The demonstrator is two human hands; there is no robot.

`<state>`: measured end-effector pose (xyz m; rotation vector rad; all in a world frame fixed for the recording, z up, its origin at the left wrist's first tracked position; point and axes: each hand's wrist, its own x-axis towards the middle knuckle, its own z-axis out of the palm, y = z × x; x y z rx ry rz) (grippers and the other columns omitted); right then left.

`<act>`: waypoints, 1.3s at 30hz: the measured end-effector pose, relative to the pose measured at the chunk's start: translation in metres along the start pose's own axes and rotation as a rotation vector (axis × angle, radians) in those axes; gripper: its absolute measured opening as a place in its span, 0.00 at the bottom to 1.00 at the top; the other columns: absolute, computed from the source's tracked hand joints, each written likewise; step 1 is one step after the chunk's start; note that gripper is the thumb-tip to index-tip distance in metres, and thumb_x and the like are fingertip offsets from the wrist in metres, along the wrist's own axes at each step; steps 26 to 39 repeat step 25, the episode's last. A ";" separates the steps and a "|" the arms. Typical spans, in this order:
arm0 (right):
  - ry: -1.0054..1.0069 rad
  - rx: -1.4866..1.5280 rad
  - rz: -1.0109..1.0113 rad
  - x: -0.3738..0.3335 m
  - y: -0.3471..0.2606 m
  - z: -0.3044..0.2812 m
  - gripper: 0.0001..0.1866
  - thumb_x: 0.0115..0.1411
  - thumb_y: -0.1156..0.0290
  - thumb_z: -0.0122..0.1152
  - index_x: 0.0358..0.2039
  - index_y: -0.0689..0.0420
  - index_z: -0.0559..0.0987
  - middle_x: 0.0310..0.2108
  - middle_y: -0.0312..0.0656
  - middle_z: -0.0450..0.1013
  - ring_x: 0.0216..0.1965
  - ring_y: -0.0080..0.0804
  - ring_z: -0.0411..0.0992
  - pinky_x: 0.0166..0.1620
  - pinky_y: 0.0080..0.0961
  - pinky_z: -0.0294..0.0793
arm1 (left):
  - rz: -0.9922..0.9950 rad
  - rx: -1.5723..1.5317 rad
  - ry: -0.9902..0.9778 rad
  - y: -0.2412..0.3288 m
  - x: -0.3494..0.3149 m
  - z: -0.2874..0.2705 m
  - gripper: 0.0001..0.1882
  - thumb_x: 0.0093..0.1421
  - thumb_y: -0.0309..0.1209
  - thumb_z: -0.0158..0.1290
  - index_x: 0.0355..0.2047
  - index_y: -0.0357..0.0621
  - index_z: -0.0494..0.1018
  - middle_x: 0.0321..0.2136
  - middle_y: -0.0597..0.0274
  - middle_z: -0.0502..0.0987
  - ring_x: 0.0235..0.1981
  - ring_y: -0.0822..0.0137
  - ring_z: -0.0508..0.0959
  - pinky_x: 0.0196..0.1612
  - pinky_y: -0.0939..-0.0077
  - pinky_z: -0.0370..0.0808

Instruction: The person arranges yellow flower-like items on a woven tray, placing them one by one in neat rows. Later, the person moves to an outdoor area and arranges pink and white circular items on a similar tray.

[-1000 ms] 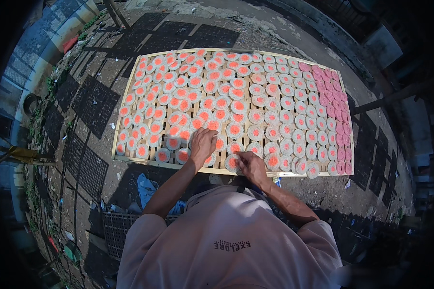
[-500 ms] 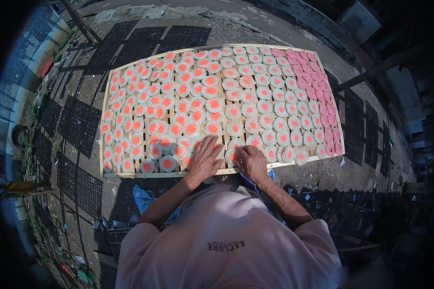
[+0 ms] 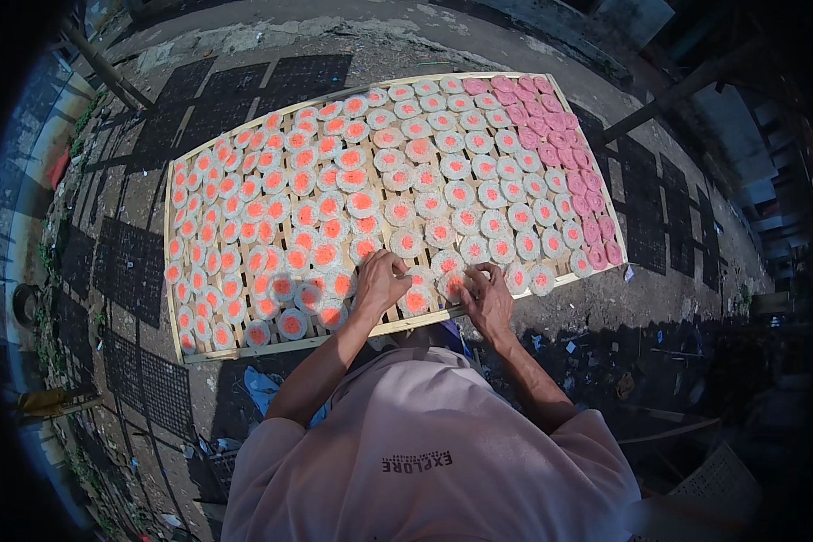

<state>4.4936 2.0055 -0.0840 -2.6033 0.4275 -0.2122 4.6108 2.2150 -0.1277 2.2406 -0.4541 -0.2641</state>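
Observation:
Round white crackers with orange-pink centres lie in close rows on a slatted wooden drying tray [image 3: 271, 350] in front of me. My left hand [image 3: 381, 284] is at the tray's near side with its fingers curled. Its fingertips meet the edge of a cracker [image 3: 415, 301], and whatever is between them is hidden. To its right, my right hand [image 3: 488, 300] has its thumb on a cracker [image 3: 452, 286] and its fingers bent around that cracker's right edge. Part of this cracker is covered by the hand.
Plain pink crackers [image 3: 560, 140] fill the tray's far right corner. Poles [image 3: 104, 68] stand beyond its left side. Dark grid-like shadows [image 3: 144, 271] fall on the ground around it. A blue plastic piece [image 3: 260, 388] lies below the near edge.
The tray has shifted left and tilted in my view. My left hand has gone from stretched out flat to curled. My right hand has moved a little right in the view.

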 end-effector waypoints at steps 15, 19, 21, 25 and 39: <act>-0.099 0.075 -0.014 0.017 -0.004 0.011 0.17 0.60 0.58 0.65 0.44 0.56 0.83 0.38 0.49 0.75 0.35 0.50 0.78 0.37 0.43 0.77 | 0.417 0.121 0.059 -0.002 -0.016 -0.021 0.11 0.49 0.28 0.61 0.34 0.39 0.78 0.35 0.59 0.73 0.41 0.56 0.73 0.46 0.60 0.71; -0.141 -0.184 -0.197 0.050 0.012 0.028 0.23 0.58 0.53 0.66 0.49 0.53 0.80 0.41 0.48 0.73 0.36 0.50 0.77 0.39 0.45 0.77 | 0.217 0.335 0.166 0.005 0.020 -0.008 0.25 0.51 0.34 0.65 0.48 0.36 0.76 0.42 0.53 0.71 0.46 0.54 0.71 0.51 0.59 0.68; -0.182 -0.190 -0.217 0.058 0.016 0.030 0.23 0.57 0.54 0.68 0.49 0.53 0.80 0.41 0.48 0.73 0.36 0.50 0.77 0.40 0.44 0.77 | 0.220 0.400 0.126 0.003 0.029 -0.006 0.34 0.51 0.39 0.66 0.55 0.34 0.72 0.44 0.51 0.71 0.48 0.52 0.70 0.50 0.58 0.69; -0.216 -0.020 -0.165 0.068 0.011 0.023 0.26 0.54 0.54 0.71 0.50 0.54 0.79 0.42 0.48 0.73 0.38 0.49 0.77 0.42 0.43 0.76 | 0.129 0.339 0.014 0.002 0.040 -0.006 0.37 0.49 0.40 0.67 0.56 0.36 0.69 0.46 0.51 0.69 0.51 0.51 0.68 0.55 0.56 0.65; -0.216 -0.020 -0.165 0.068 0.011 0.023 0.26 0.54 0.54 0.71 0.50 0.54 0.79 0.42 0.48 0.73 0.38 0.49 0.77 0.42 0.43 0.76 | 0.129 0.339 0.014 0.002 0.040 -0.006 0.37 0.49 0.40 0.67 0.56 0.36 0.69 0.46 0.51 0.69 0.51 0.51 0.68 0.55 0.56 0.65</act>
